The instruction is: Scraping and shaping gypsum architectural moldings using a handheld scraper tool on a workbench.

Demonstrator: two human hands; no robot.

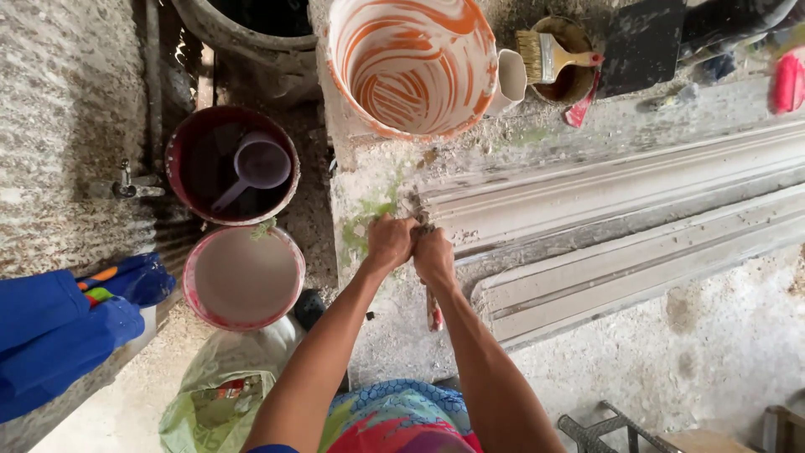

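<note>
I see both hands meeting at the left end of the long white moulding (604, 197), which lies across the worktop (721, 352) from its left edge toward the right edge. The left hand (391, 242) is clenched tight with its knuckles against the right hand (433, 256), and the right fingers are closed around a tool with a reddish handle (433, 317) that hangs down below the wrist. Both forearms reach up from the near edge, converging, wrists bent down onto the moulding's end.
</note>
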